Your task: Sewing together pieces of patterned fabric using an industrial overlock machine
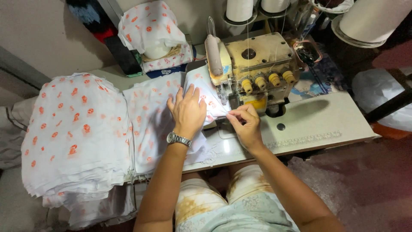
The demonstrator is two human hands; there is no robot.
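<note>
Both hands work white printed cloth (151, 112): left hand (187, 112) flat, fingers apart; right hand (245, 124) pinching its edge.

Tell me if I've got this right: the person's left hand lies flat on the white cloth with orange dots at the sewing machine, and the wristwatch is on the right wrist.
Not quite. The wristwatch is on the left wrist, as the head view shows. The rest holds: the left hand lies flat on the white cloth with orange dots at the sewing machine.
</note>
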